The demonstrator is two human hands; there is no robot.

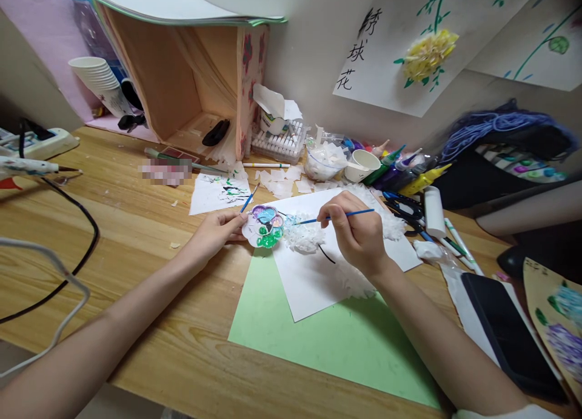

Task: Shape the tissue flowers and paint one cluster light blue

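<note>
My left hand (222,226) grips the edge of a small flower-shaped paint palette (249,234) holding purple, blue and green paint. A second blue brush (248,199) sticks up beside those fingers; whether they hold it I cannot tell. My right hand (354,228) is closed around a thin blue paintbrush (359,213). Its tip is at a fluffy white paper flower (304,238), tinted light blue at its upper left. More white ruffled clusters lie on the same white sheet (297,301), partly behind my right hand. A green sheet (273,322) is underneath.
Paint bottles (418,179), a paper cup (362,164) and a bowl of paper scraps (326,161) stand along the back. Scissors (404,210) and a phone (509,334) lie right. A cardboard box (182,85) and glue gun (27,166) are left.
</note>
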